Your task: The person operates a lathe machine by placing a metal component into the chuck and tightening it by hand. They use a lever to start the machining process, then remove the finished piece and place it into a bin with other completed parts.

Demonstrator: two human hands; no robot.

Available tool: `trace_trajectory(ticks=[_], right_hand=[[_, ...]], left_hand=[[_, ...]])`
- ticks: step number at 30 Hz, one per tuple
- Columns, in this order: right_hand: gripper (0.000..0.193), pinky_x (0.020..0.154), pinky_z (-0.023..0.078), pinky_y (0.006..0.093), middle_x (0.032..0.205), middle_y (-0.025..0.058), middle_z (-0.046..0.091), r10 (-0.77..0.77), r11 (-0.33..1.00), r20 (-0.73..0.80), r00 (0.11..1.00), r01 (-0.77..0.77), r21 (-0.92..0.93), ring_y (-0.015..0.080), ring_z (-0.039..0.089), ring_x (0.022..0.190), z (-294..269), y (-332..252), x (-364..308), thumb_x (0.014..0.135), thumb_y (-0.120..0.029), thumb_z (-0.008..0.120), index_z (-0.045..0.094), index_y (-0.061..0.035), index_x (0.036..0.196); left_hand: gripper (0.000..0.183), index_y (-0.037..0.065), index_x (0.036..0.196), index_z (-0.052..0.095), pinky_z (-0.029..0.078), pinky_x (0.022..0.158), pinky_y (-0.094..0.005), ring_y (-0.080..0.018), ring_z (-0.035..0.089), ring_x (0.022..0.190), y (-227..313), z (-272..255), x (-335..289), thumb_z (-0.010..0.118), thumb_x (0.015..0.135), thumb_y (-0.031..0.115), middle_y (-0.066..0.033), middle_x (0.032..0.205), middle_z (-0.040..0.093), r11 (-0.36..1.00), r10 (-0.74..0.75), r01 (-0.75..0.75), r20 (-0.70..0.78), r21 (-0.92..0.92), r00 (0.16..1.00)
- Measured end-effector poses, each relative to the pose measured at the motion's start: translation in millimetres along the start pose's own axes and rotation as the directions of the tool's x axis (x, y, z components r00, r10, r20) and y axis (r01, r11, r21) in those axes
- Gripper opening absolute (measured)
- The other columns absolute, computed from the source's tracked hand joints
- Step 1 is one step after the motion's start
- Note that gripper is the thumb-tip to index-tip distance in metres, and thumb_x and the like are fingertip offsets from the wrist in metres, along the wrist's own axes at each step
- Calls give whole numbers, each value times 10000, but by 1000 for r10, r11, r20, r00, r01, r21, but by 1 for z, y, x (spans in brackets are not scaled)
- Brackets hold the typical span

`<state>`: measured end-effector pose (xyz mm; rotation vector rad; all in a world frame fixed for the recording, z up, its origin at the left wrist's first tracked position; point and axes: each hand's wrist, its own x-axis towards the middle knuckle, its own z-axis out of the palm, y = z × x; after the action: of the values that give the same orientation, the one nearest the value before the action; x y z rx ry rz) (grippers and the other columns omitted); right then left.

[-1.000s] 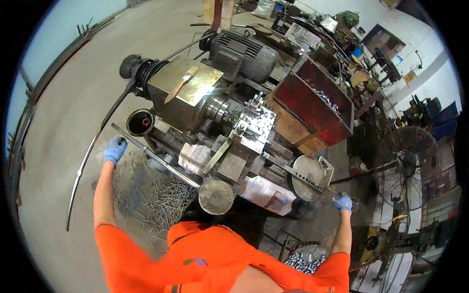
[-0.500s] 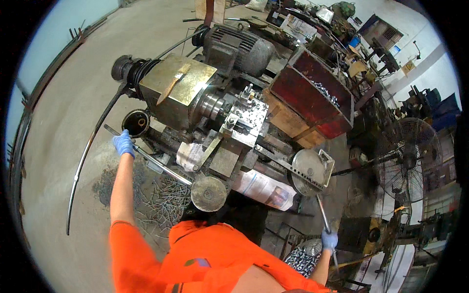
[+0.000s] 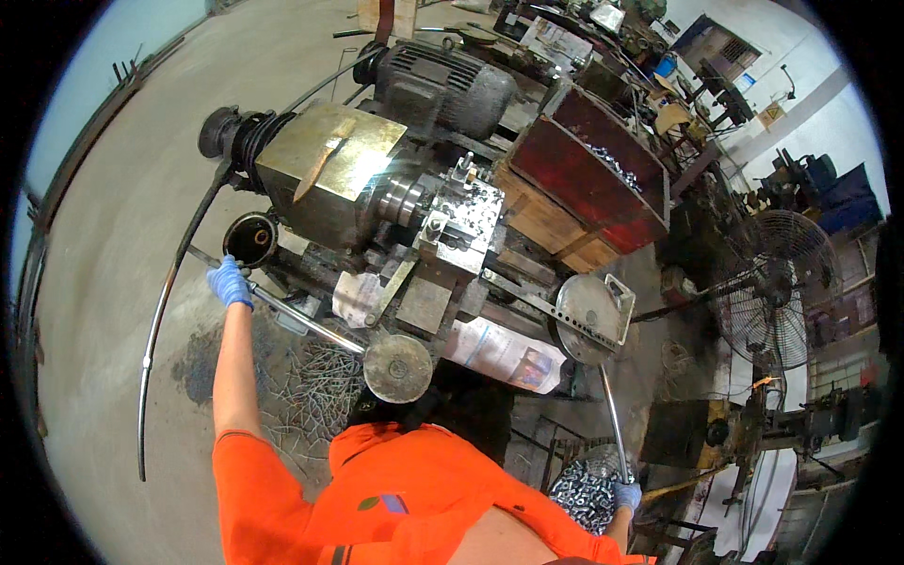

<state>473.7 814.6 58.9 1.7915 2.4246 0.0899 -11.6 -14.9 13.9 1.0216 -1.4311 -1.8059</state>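
My left hand (image 3: 229,284), in a blue glove, is closed round a long steel lever (image 3: 306,320). That bar runs to a round metal handwheel (image 3: 397,368) at the front of a lathe-like machine (image 3: 339,202). On the right, my gloved right hand (image 3: 627,494) grips the lower end of another lever (image 3: 613,414), which slopes down from a larger round disc (image 3: 582,318). Between the two levers sits a bright metal tool slide (image 3: 466,221) beside the chuck (image 3: 403,202). Small metal parts (image 3: 582,494) are heaped right beside my right hand.
A wooden-handled brush (image 3: 322,168) lies on the machine's cover. Behind stand a motor (image 3: 443,89) and a red bin (image 3: 603,174) with metal parts. Metal shavings (image 3: 320,391) litter the floor at left. A large fan (image 3: 777,287) stands at right.
My right hand has moved down toward me with its lever. The left hand keeps its hold on the other lever, nearly still. The whole view has shifted slightly.
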Motion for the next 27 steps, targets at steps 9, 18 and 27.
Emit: trace_trajectory(ticks=[9,18,27], right_hand=[[556,808,480,432,931,274,619,23,1000,29,999,-23,-1,386,602,935,-3,-6,-8,640,-463,687,654,31,893],[551,799,479,440,917,271,620,15,1000,47,999,-15,2,386,602,926,1,2,-7,631,-463,691,657,23,888],[504,798,477,447,910,265,620,-27,997,19,999,25,70,395,600,913,-13,-14,-27,644,-456,684,667,-15,889]], left_hand=[[145,-26,875,509,430,361,-292,-184,558,421,8,2,-14,557,830,104,-128,632,603,999,7,-6,10,-49,1000],[140,-27,867,517,423,359,-294,-182,549,416,13,4,-18,554,830,102,-128,618,596,1000,-13,14,17,-23,1000],[132,-23,882,519,429,363,-293,-183,556,425,6,1,-11,550,825,92,-135,628,603,1000,14,-13,40,-26,999]])
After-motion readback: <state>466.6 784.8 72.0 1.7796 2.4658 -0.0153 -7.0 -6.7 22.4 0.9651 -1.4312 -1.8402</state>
